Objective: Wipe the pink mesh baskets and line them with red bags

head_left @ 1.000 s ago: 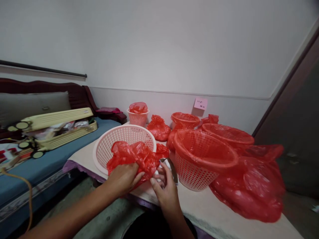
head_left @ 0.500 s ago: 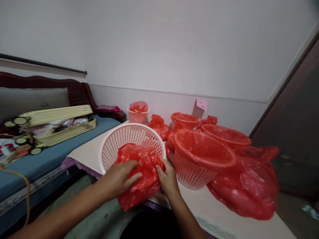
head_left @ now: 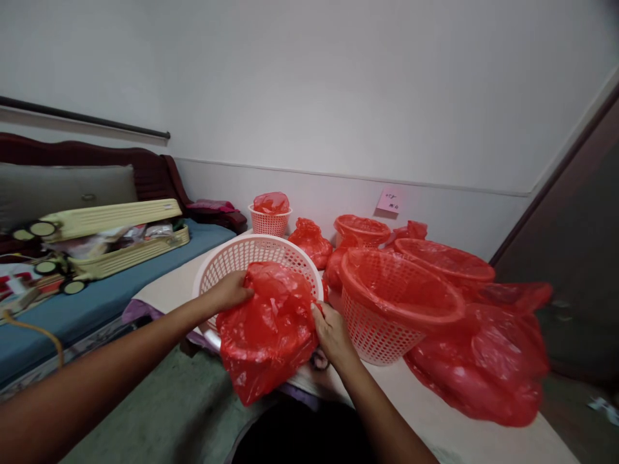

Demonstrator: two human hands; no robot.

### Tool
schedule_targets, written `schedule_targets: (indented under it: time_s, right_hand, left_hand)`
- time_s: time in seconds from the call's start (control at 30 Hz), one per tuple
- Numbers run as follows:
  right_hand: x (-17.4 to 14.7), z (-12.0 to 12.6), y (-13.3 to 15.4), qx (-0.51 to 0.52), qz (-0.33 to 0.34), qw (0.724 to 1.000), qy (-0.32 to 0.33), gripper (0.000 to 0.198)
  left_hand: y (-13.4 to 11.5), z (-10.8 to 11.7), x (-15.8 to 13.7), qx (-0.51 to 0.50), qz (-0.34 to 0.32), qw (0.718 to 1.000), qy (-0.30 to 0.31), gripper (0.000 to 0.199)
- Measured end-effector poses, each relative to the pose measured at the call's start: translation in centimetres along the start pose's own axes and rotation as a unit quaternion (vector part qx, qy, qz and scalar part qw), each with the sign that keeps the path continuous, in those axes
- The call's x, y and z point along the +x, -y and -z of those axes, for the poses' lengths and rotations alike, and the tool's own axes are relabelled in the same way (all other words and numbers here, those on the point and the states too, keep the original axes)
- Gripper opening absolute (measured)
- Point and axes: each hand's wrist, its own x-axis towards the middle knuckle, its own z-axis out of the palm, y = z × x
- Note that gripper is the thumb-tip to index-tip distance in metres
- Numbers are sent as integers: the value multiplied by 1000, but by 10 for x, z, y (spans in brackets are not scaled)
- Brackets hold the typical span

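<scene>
A crumpled red plastic bag [head_left: 271,328] is stretched between my two hands, partly inside a pale pink plastic basket [head_left: 203,274] and partly hanging over its near rim. My left hand [head_left: 232,290] grips the bag's upper left edge. With fingers closed, my right hand [head_left: 331,328] pinches the bag's right edge beside the basket rim. Just to the right stands another basket [head_left: 380,335] lined with a red bag folded over its rim. The bag's lower end dangles over the table's front edge.
Behind are more red-lined baskets [head_left: 445,258], a small basket [head_left: 269,222] with a red bag, and knotted red bags [head_left: 310,241]. A large full red bag [head_left: 483,367] lies at right. An open yellow suitcase [head_left: 116,238] rests on the blue bed at left.
My left hand has moved up and left, taking hold of the bag's edge. The bag is spread wider between my hands. My right hand keeps its pinch.
</scene>
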Motion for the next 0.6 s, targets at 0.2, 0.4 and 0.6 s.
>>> schedule_targets:
  time_s: [0.2, 0.4, 0.6]
  right_hand:
    - [-1, 7, -11, -10, -17, 1000, 4, 39]
    - [-3, 7, -8, 1, 1, 1000, 21, 37]
    - [-7, 12, -12, 20, -19, 999, 33, 42]
  left_hand:
    - [-8, 47, -16, 164, 22, 980, -109, 29]
    - [7, 49, -31, 231, 22, 970, -69, 26]
    - [25, 40, -28, 193, 54, 975, -97, 29]
